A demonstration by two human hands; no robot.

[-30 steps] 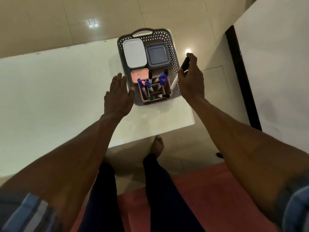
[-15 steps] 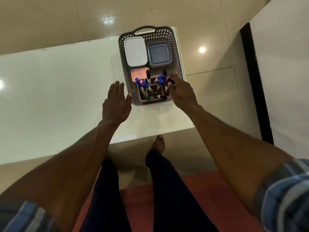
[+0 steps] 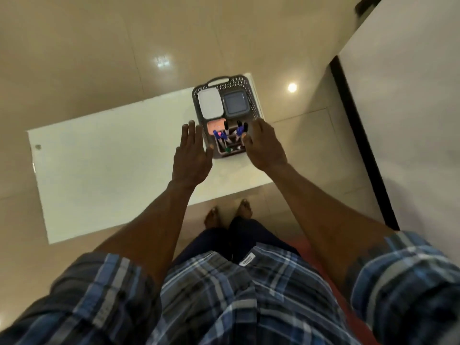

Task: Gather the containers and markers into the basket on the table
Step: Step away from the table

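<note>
- Basket [image 3: 251,95]: grey, perforated walls, loop handle on its far end; stands at the far right corner of the tabletop [image 3: 112,158], its right wall along the right edge.
- White container [image 3: 210,103]: lidded, in the far left part of the basket, touching the grey container [image 3: 235,103], lidded, in the far right part.
- Pink container [image 3: 216,125]: small, in the near left part, just beside the marker holder.
- Marker holder [image 3: 230,151]: compartmented, at the basket's near end; markers [image 3: 239,130] stand tilted in it, caps blue, black, pink and green.
- Left hand [image 3: 191,155]: released, flat, fingers together; lies at the basket's near left wall, thumb against it.
- Right hand [image 3: 263,145]: over the basket's near right corner, fingers curled down beside the markers; it hides that wall. Whether it grips anything cannot be told.
- Surface: white, glossy, rectangular; one small dark spot [image 3: 37,147] near the far left corner, otherwise bare.
- Room: beige glossy floor tiles with lamp reflections; white panel with dark edge at right; red mat by the person's bare feet; plaid shirt in the foreground.
- Change: a second ago the right hand held a black-capped marker outside the right wall; now it sits at the holder. The left hand has stayed at the left wall.
</note>
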